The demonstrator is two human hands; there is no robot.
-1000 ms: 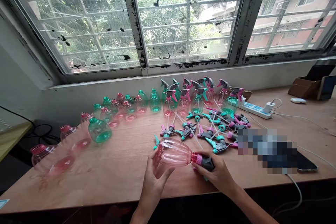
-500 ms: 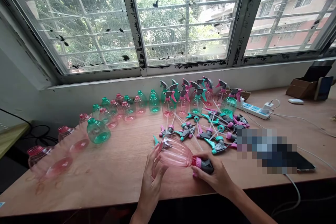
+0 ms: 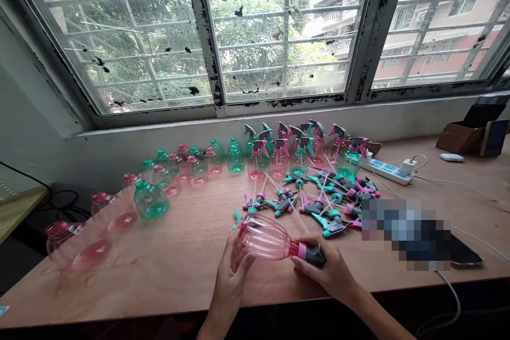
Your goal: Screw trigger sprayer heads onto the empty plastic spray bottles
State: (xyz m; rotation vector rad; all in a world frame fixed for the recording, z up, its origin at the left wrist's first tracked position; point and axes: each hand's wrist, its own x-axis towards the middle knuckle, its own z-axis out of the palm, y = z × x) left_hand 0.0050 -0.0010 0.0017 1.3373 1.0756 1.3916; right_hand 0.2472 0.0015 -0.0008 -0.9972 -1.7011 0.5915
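A clear pink spray bottle (image 3: pixel 265 236) lies sideways in the air above the table's front part, its base to the left. My left hand (image 3: pixel 233 271) is closed round the base end. At the neck, my right hand (image 3: pixel 329 268) grips the black and pink spray head (image 3: pixel 313 254), which sits at the bottle's mouth; how tightly it is screwed on I cannot tell. Just beyond the bottle lies a pile of loose spray heads (image 3: pixel 332 223) in pink, teal and black, with thin white tubes.
Open pink bottles (image 3: pixel 90 252) and green bottles (image 3: pixel 151 201) stand along the left and back of the table (image 3: pixel 191 265). Several bottles with spray heads (image 3: pixel 300 156) stand by the wall. A power strip (image 3: pixel 388 170), a dark phone-like device (image 3: pixel 466 249) and a brown box (image 3: pixel 458 135) are at right.
The bottle has turned slightly about its length, and the pink trigger below the right hand no longer shows. The whole view has shifted a little; both hands keep their hold.
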